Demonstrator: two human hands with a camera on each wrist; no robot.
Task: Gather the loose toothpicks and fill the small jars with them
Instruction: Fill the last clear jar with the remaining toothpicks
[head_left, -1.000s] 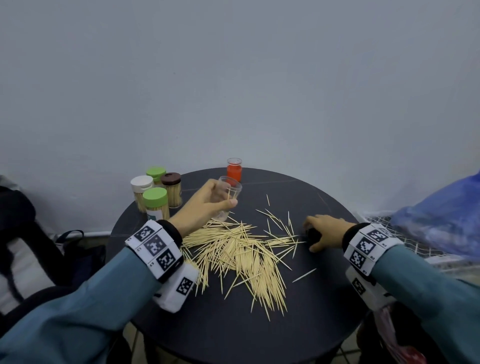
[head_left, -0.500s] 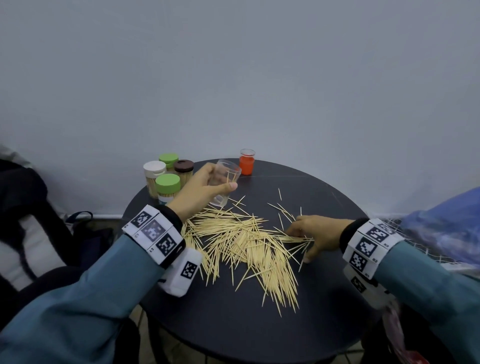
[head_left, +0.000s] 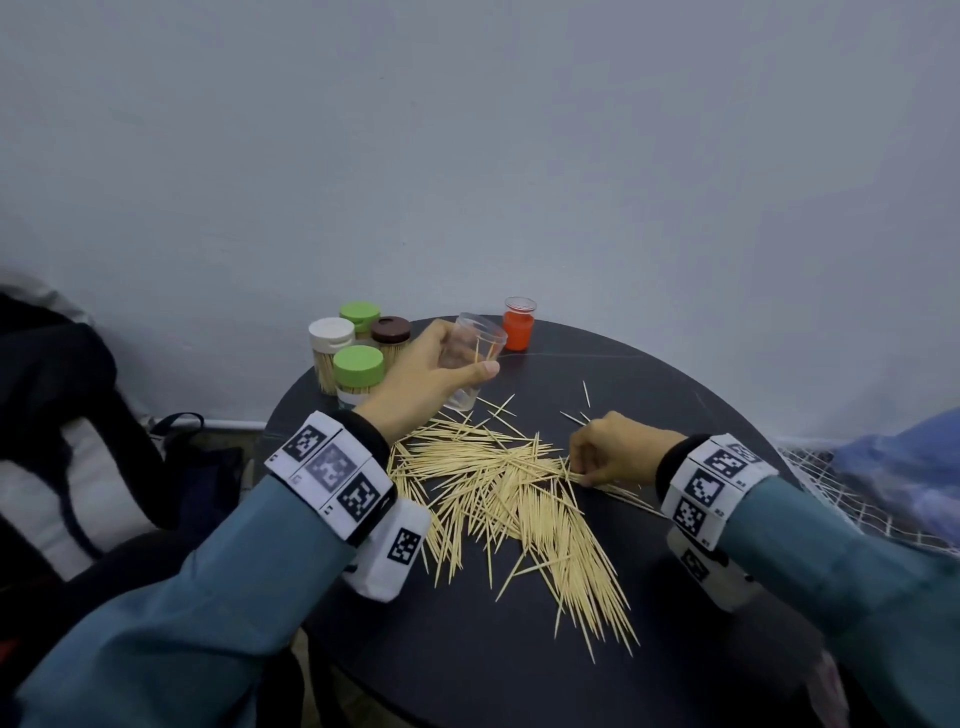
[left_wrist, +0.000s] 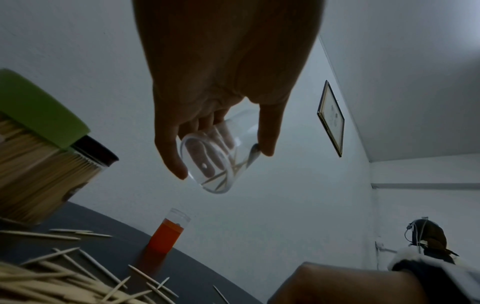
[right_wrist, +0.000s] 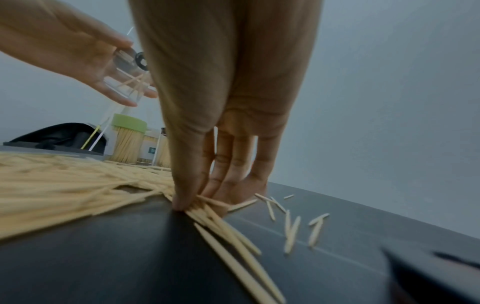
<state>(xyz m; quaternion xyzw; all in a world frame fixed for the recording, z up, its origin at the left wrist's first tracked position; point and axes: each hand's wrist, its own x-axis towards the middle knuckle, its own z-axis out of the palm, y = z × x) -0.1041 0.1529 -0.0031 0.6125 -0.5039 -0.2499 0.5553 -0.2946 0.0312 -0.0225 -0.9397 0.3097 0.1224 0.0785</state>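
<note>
Where four capped jars (head_left: 358, 366) stand packed with toothpicks at the table's (head_left: 519, 675) far left edge, the left hand (head_left: 421, 376) grips a clear jar (head_left: 475, 358) just beside them, tilted and lifted off the table, a few toothpicks inside. Behind it stands a small orange jar (head_left: 518, 325), uncapped. Pale, pointed toothpicks (head_left: 509, 493) lie fanned in a loose heap across the dark middle. At the heap's right edge the right hand (head_left: 621, 449) pinches a small bunch between thumb and fingertips (right_wrist: 182, 201) against the tabletop.
</note>
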